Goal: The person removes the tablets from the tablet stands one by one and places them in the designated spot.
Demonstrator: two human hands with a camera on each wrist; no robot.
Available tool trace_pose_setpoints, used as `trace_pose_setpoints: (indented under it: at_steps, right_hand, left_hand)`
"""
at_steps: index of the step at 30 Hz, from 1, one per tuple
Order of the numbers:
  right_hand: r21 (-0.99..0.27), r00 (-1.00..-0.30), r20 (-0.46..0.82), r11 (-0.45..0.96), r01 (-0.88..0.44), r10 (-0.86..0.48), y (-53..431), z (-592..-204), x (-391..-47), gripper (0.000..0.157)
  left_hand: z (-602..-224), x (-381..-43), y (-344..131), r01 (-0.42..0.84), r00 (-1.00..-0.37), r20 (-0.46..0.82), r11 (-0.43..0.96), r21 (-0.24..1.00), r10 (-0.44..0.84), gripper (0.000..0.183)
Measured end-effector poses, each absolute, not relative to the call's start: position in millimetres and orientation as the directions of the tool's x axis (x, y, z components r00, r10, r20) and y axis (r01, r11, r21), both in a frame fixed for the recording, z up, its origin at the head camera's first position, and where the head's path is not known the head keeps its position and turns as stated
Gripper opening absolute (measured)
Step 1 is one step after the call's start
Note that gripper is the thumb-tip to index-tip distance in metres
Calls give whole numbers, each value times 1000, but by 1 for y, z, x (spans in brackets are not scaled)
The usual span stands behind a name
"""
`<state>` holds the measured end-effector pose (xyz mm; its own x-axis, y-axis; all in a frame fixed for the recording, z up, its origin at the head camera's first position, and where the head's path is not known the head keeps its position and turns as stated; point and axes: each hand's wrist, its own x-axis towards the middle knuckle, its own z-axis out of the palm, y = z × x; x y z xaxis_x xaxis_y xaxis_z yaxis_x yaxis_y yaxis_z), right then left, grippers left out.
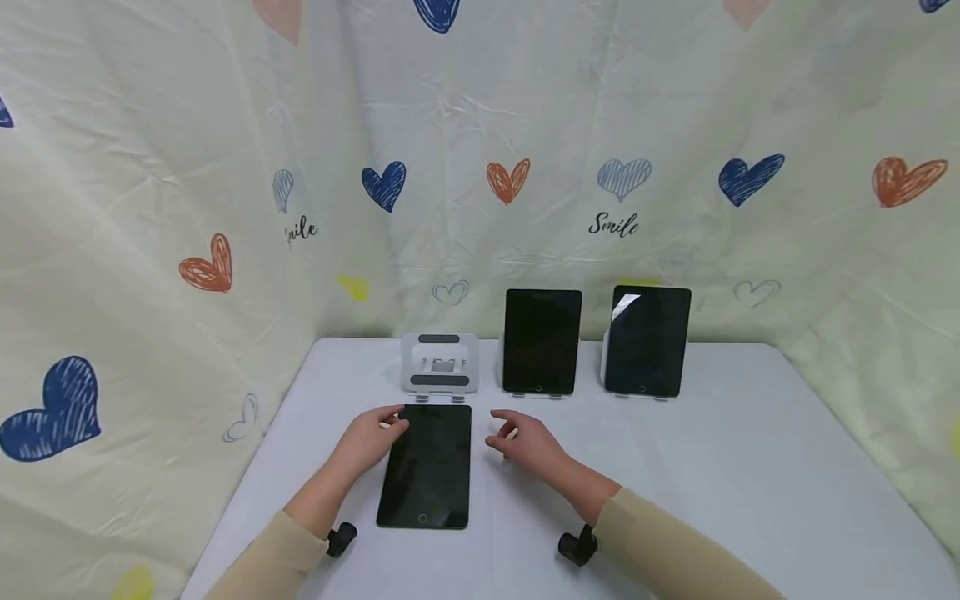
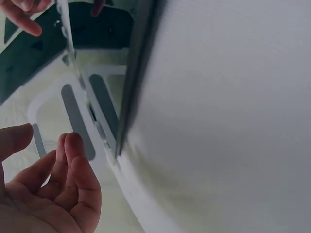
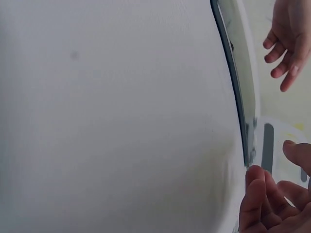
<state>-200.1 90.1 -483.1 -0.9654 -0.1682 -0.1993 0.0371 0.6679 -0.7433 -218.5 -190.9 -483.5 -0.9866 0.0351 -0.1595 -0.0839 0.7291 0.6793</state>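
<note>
Head view: left hand (image 1: pixel 371 437) and right hand (image 1: pixel 529 447) curve loosely, empty, near the flat tablet (image 1: pixel 425 471); two far tablets (image 1: pixel 542 342) (image 1: pixel 647 343) lean upright, presumably because stands (image 1: pixel 604 360) prop them.

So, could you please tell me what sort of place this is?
Possibly a small staged recording area: a heart-printed backdrop hangs behind a white table, which holds two upright tablets and one flat tablet.

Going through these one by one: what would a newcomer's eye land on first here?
Probably the flat black tablet on the white table, with the left hand and right hand by its upper corners. Next, two upright tablets at the back, right of the white stand. Behind them hangs a pale curtain printed with hearts.
</note>
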Motion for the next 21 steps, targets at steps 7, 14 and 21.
trace_pose_setpoints:
  at_steps: [7,14,21]
  right_hand:
    - [-748,-979,-151,664,20,-141,113,-482,-210,58]
    - [-741,-990,-106,672,15,-95,145,-477,-224,58]
    - [-738,-995,-73,674,9,-68,184,-474,-235,62]
  left_hand:
    - [-478,-222,-172,-15,-997,-68,695,719,48,44]
    - [-476,-233,-147,40,-998,4,626,779,60,45]
    - [-479,-246,-121,71,-996,28,583,809,82,45]
